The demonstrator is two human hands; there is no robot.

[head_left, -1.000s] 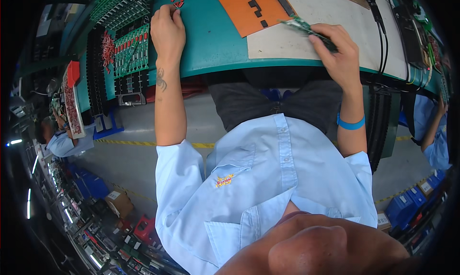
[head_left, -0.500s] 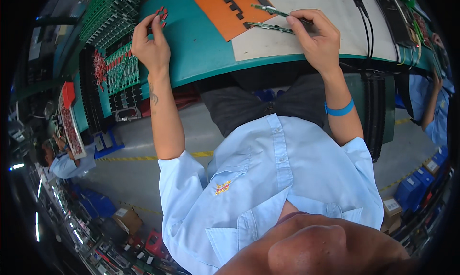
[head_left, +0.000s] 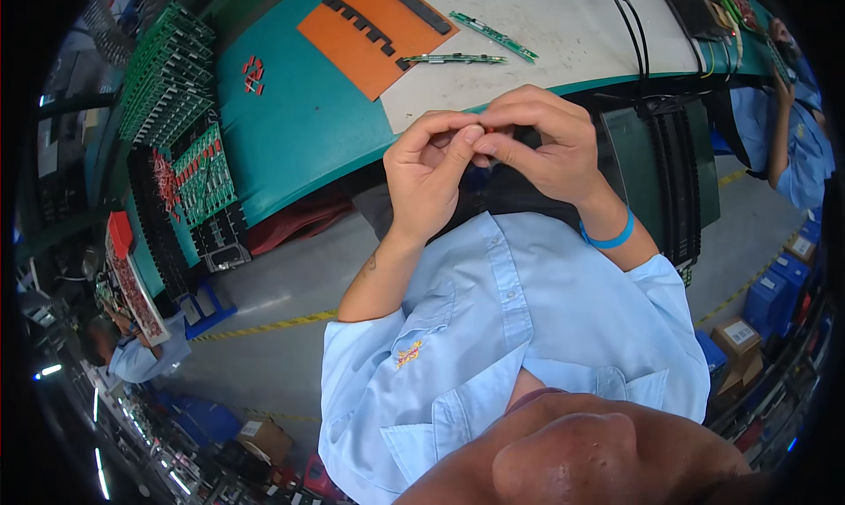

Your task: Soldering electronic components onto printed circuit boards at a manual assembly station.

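At the frame's upper left stood stacked green boards (head_left: 167, 74), then loose red parts (head_left: 253, 76), then an orange sheet (head_left: 400, 23). Mid-frame, my left hand (head_left: 425, 178) and right hand (head_left: 550, 142) met, both apparently pinching a small red part (head_left: 491, 130), though they mostly hid it; a light, even pinch seemed wise. Slim green boards (head_left: 493, 36) lay upper centre, and a black ridged rail (head_left: 675, 179) stood right.

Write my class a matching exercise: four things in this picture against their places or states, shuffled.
1. Cluster of small red pieces
2. Blue wristband
3. Two narrow green circuit boards
4. Left hand

A. around the right wrist
B. fingertips close to the right hand's
C. mostly on the pale sheet
D. directly on the green tabletop

Pairs: 1-D; 2-A; 3-C; 4-B
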